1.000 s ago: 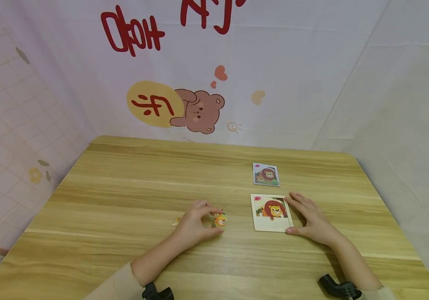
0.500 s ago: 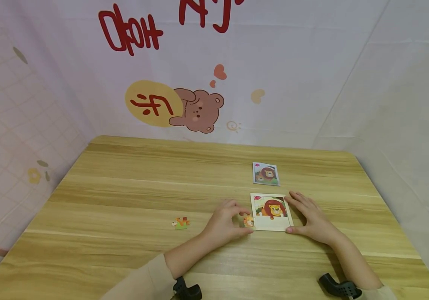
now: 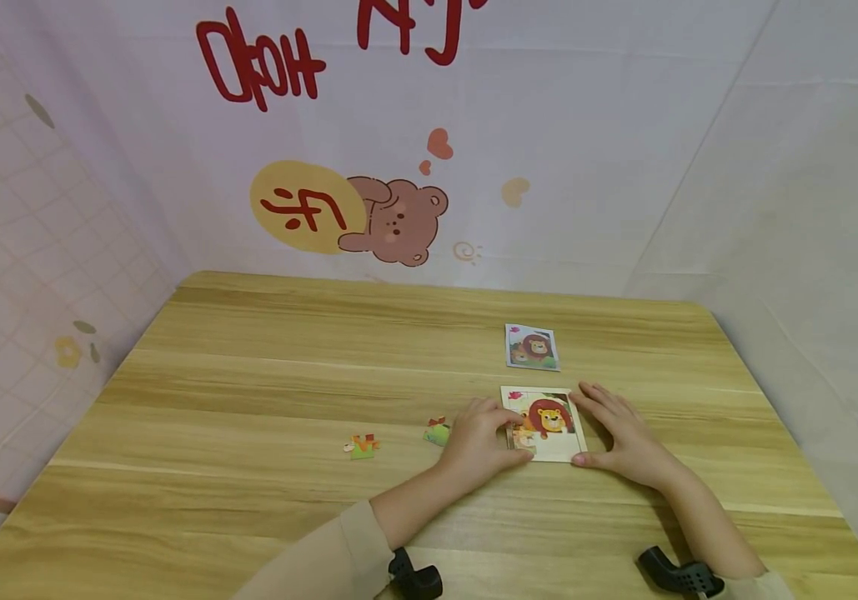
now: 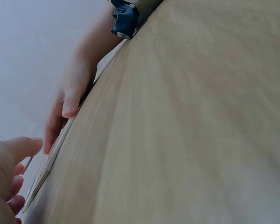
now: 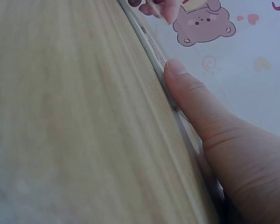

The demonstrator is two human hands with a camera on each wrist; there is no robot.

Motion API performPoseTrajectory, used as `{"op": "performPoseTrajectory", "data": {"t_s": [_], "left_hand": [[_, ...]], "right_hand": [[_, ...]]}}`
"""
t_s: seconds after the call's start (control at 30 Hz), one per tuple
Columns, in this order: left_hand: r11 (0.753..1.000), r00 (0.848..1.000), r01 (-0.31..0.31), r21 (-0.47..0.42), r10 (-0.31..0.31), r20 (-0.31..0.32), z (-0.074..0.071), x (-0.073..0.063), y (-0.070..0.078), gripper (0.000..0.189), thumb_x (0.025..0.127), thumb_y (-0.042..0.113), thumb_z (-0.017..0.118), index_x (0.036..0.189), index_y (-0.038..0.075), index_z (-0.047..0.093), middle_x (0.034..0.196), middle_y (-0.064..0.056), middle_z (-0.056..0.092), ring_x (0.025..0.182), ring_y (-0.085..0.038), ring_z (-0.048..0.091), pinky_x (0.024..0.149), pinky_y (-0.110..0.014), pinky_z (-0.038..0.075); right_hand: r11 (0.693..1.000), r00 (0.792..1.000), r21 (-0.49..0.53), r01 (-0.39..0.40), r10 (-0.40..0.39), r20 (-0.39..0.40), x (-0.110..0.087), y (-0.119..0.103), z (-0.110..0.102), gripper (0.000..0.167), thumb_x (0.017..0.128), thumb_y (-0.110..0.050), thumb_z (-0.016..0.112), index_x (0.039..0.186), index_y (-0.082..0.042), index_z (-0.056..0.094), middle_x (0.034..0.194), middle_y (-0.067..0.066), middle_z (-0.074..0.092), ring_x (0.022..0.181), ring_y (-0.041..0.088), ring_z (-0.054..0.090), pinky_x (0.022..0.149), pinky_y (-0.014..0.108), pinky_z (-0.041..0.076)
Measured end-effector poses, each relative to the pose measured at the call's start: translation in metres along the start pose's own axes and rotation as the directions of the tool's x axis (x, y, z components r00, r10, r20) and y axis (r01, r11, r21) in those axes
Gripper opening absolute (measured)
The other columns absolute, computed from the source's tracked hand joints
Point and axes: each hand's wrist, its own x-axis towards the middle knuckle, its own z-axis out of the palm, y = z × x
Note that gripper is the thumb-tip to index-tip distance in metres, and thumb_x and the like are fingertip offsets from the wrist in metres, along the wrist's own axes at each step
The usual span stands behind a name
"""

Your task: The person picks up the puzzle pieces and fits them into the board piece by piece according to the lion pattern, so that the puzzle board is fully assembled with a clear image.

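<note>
A square puzzle board [image 3: 558, 451] with a pale frame lies on the table, its upper part filled with a lion picture. My left hand [image 3: 479, 440] pinches a puzzle piece [image 3: 525, 441] with an orange animal on it, between thumb and fingers, over the board's lower left. In the left wrist view the piece shows as a thin edge between the thumb and fingers. My right hand [image 3: 627, 442] holds the board's right side, with fingers near the upper corner and thumb [image 5: 177, 74] at the lower one.
Two loose puzzle pieces lie left of the board: an orange and green piece [image 3: 362, 447] and a green and red piece [image 3: 437, 432] beside the left hand. Behind the board is a lion picture card [image 3: 532, 347]. A printed cloth [image 3: 564, 125] hangs behind the wooden table [image 3: 248, 350].
My left hand has moved right, bringing the pinched puzzle piece from the open table to over the board. The green and red piece has come into sight. My right hand stays put.
</note>
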Motion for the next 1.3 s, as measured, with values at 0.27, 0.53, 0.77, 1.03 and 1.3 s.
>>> {"op": "performPoseTrajectory", "data": {"t_s": [0.27, 0.53, 0.77, 1.03, 1.3], "left_hand": [[0.993, 1.0, 0.031, 0.111, -0.031, -0.005, 0.0099, 0.004, -0.0003, 0.04, 0.069, 0.044, 0.084, 0.101, 0.022, 0.074, 0.09, 0.011, 0.055, 0.089, -0.009, 0.047, 0.08, -0.03, 0.037], [0.987, 0.999, 0.047, 0.152, -0.051, 0.018, 0.0117, 0.0049, 0.0005, 0.041, 0.07, 0.047, 0.082, 0.103, 0.024, 0.074, 0.091, 0.011, 0.054, 0.09, -0.01, 0.047, 0.08, -0.031, 0.036], [0.988, 0.998, 0.039, 0.152, -0.044, 0.033, 0.0105, 0.0055, 0.0001, 0.04, 0.069, 0.04, 0.083, 0.104, 0.023, 0.075, 0.092, 0.01, 0.055, 0.091, -0.01, 0.046, 0.081, -0.03, 0.036], [0.99, 0.998, 0.046, 0.134, -0.051, 0.037, 0.009, 0.0056, -0.001, 0.041, 0.068, 0.036, 0.083, 0.105, 0.021, 0.075, 0.092, 0.011, 0.054, 0.09, -0.009, 0.046, 0.082, -0.029, 0.035], [0.988, 0.999, 0.035, 0.15, -0.041, 0.033, 0.0098, 0.0053, 0.0004, 0.038, 0.072, 0.043, 0.082, 0.105, 0.024, 0.075, 0.091, 0.011, 0.054, 0.09, -0.01, 0.046, 0.081, -0.03, 0.036]], "right_hand": [[1.0, 1.0, -0.006, -0.002, 0.002, 0.005, 0.0002, 0.0003, -0.0006, 0.093, 0.073, -0.045, 0.081, 0.148, -0.012, 0.036, 0.153, 0.018, 0.025, 0.14, 0.041, 0.014, 0.111, 0.052, 0.004], [1.0, 1.0, 0.005, 0.011, -0.011, -0.003, 0.0005, -0.0013, -0.0003, 0.092, 0.074, -0.044, 0.08, 0.147, -0.011, 0.037, 0.152, 0.019, 0.026, 0.139, 0.042, 0.014, 0.11, 0.054, 0.005], [1.0, 1.0, 0.01, 0.007, -0.007, -0.002, -0.0001, -0.0011, -0.0004, 0.092, 0.074, -0.043, 0.08, 0.148, -0.012, 0.036, 0.153, 0.02, 0.025, 0.14, 0.042, 0.014, 0.108, 0.057, 0.006], [1.0, 1.0, 0.003, -0.002, 0.002, 0.01, 0.0014, -0.0003, 0.0007, 0.092, 0.074, -0.044, 0.08, 0.148, -0.013, 0.036, 0.153, 0.019, 0.024, 0.14, 0.042, 0.013, 0.105, 0.063, 0.008], [1.0, 1.0, 0.009, -0.018, 0.018, 0.009, -0.0006, 0.0009, -0.0004, 0.093, 0.073, -0.044, 0.081, 0.149, -0.014, 0.036, 0.154, 0.017, 0.023, 0.14, 0.041, 0.013, 0.107, 0.061, 0.007]]}}
